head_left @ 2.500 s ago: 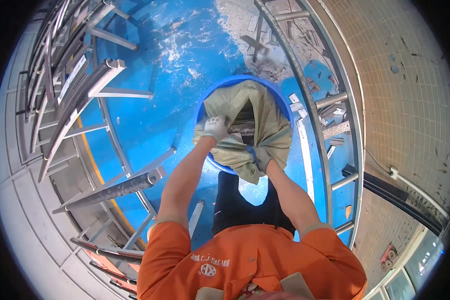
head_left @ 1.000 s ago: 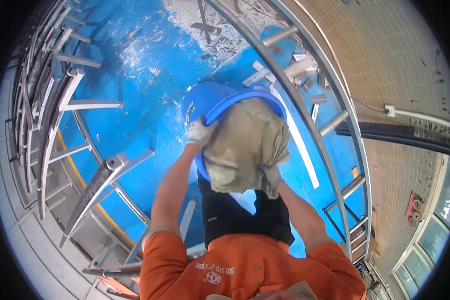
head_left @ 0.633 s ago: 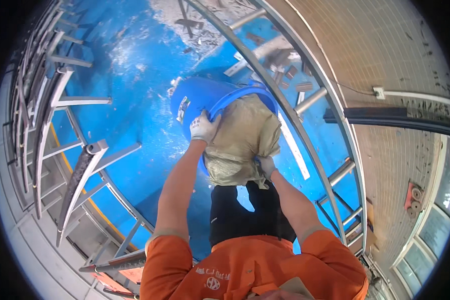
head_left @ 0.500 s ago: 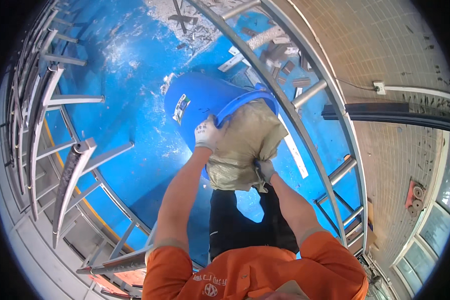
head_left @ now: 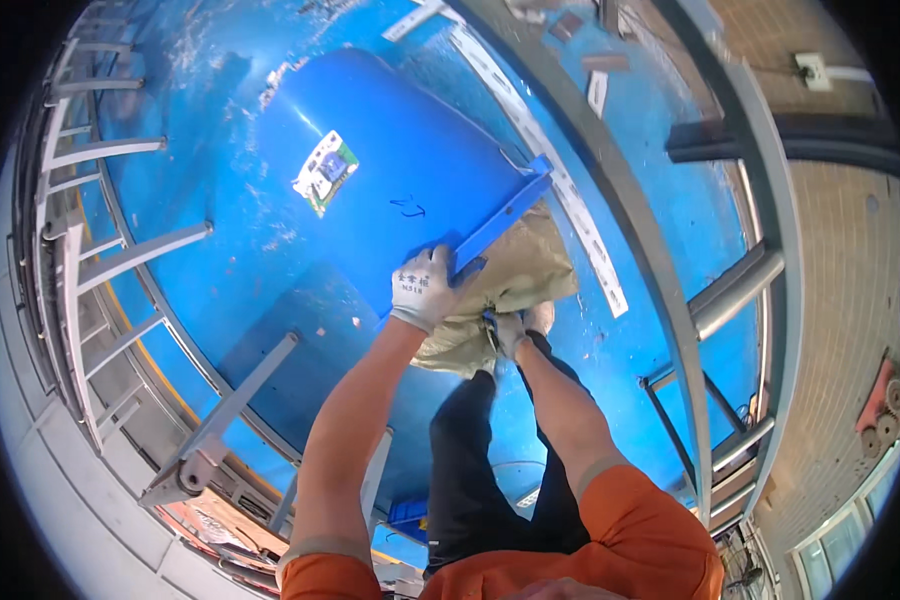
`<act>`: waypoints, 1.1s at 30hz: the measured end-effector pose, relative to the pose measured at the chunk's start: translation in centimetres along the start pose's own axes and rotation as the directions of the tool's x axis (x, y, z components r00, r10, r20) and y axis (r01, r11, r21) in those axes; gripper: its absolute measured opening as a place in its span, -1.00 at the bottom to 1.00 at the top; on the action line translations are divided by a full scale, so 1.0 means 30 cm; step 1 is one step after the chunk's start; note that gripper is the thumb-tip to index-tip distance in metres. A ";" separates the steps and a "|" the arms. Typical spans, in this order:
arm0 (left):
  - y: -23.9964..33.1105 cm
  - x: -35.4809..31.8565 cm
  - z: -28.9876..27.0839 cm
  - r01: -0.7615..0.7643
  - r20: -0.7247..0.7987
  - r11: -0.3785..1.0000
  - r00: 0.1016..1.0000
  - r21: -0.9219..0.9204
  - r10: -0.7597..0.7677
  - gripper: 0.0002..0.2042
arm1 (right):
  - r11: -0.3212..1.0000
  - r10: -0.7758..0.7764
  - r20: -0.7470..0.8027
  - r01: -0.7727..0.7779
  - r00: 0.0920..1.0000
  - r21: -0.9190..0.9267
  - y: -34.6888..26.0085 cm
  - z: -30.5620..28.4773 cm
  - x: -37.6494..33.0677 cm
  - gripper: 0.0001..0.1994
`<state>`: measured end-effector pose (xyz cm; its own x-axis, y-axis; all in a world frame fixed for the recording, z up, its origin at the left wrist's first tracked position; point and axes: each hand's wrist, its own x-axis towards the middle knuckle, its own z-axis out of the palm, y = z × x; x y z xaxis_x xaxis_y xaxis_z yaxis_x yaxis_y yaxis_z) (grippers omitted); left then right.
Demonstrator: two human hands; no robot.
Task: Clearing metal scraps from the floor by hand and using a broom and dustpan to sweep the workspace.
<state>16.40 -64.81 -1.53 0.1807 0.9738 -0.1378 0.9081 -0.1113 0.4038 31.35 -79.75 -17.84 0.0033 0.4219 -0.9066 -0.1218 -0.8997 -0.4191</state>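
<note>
A large blue plastic bin (head_left: pixel 400 150) is tipped over, its side with a picture label facing up and its mouth turned toward my legs. My left hand (head_left: pixel 425 290), in a white work glove, is closed on the bin's rim. An olive-tan woven sack (head_left: pixel 535 255) comes out of the mouth and hangs down below the rim. Gathered sack cloth is pinched in my gloved right hand (head_left: pixel 508 332), close in front of my knees. The inside of the bin is hidden, and so is whatever the sack holds.
A curved-looking metal frame with rungs (head_left: pixel 740 292) stands close on my right. Metal racks with projecting arms (head_left: pixel 120 148) line the left. A long white slotted strip (head_left: pixel 595 240) lies on the blue floor beside the bin, and scraps (head_left: pixel 605 62) lie farther off.
The bin has tipped further, so its mouth now faces down toward my legs and hides more of the sack. Both hands keep their holds. My view has shifted too.
</note>
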 end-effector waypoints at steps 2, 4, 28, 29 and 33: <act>0.013 -0.055 0.091 -0.065 -0.039 0.995 0.997 0.072 0.067 -0.56 | 1.000 -0.003 -0.007 0.003 1.000 0.031 0.066 -0.059 0.033 -0.65; -0.021 -0.089 0.083 -0.047 -0.048 0.999 0.998 -0.023 0.046 -0.58 | 0.998 -0.004 -0.002 0.004 1.000 0.063 0.166 -0.132 0.040 -0.63; -0.109 -0.216 0.115 0.150 -0.127 0.953 0.985 0.263 -0.120 -0.58 | 0.751 0.186 0.085 -0.197 0.979 0.630 0.689 -0.740 -0.976 -0.58; -0.126 -0.224 0.114 0.157 -0.119 0.949 0.985 0.273 -0.129 -0.57 | 0.750 0.196 0.057 -0.188 0.979 0.634 0.702 -0.740 -1.028 -0.58; -0.157 -0.222 0.089 0.181 -0.128 0.938 0.981 0.297 -0.149 -0.56 | 0.758 0.195 -0.024 -0.135 0.981 0.639 0.655 -0.716 -1.151 -0.57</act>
<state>11.93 -71.30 -4.92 -0.0065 0.9968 -0.0797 0.9963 0.0133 0.0852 50.17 -114.41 4.19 0.0038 0.2356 -0.9718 -0.7267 -0.6670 -0.1645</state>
